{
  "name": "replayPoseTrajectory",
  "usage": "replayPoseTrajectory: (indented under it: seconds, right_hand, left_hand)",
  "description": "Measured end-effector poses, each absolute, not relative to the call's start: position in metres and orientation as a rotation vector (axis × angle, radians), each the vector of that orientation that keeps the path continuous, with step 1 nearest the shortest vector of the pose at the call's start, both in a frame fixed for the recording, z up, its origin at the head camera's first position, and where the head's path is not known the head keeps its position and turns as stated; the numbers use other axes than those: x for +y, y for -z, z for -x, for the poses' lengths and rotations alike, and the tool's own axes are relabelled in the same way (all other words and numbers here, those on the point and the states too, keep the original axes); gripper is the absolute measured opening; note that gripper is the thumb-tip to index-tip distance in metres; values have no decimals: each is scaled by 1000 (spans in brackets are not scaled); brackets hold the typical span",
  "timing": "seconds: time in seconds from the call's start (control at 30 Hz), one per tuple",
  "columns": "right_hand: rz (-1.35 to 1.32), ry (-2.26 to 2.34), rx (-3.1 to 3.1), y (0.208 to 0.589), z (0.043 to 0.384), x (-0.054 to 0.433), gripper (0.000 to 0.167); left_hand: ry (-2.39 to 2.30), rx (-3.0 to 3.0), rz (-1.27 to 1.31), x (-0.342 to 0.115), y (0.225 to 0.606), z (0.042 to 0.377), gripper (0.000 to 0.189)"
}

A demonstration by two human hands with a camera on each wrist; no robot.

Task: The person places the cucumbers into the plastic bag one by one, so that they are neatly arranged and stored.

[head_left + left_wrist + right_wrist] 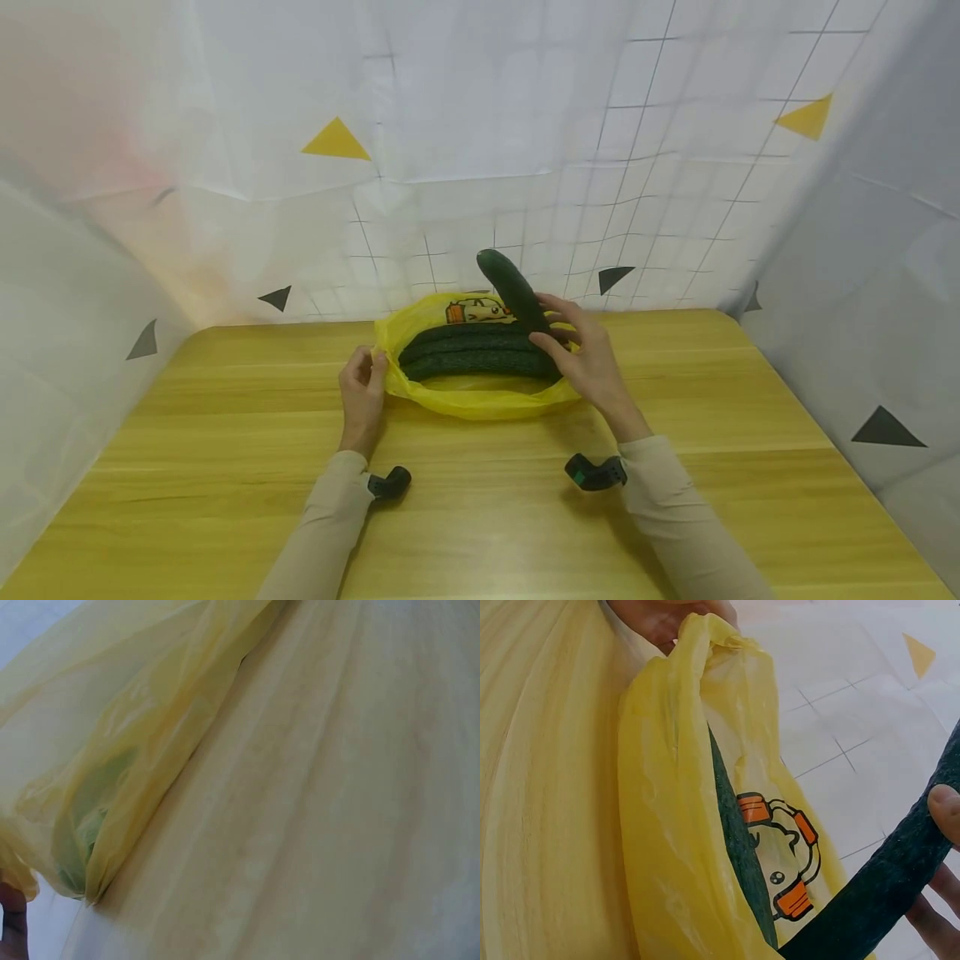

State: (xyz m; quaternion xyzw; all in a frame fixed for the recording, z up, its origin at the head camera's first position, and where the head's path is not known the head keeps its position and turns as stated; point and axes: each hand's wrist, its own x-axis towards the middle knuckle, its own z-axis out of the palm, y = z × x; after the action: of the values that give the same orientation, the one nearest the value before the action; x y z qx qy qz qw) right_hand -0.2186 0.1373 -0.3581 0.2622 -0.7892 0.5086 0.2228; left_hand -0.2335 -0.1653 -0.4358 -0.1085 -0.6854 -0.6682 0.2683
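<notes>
A yellow plastic bag lies mouth-open near the table's far edge, with dark green cucumbers side by side inside it. My left hand pinches the bag's rim at its left end. Between the thumb and fingers of my right hand is another cucumber, tilted up to the left, its lower end over the bag's right side. The right wrist view shows this held cucumber crossing the bag, which has a cartoon print. In the left wrist view, green shows through the thin bag.
The wooden table runs under both forearms. Behind it hangs a white sheet with a grid and several triangles, and similar white sheeting stands at the sides. A dark wrist camera sits on the right wrist.
</notes>
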Motion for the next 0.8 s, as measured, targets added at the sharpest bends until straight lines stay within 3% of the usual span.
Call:
replayPoseTrajectory:
  seconds: [0.4, 0.63, 0.8]
  right_hand:
    - [-808, -1302, -2197, 361, 216, 128, 49]
    - [-824, -1204, -2216, 395, 241, 128, 54]
    - [-807, -1102, -2256, 396, 239, 120, 54]
  left_hand:
    - [1806, -1848, 279, -165, 435, 235, 25]
    - [1842, -1859, 253, -166, 435, 234, 27]
    - [1847, -1854, 248, -165, 435, 233, 26]
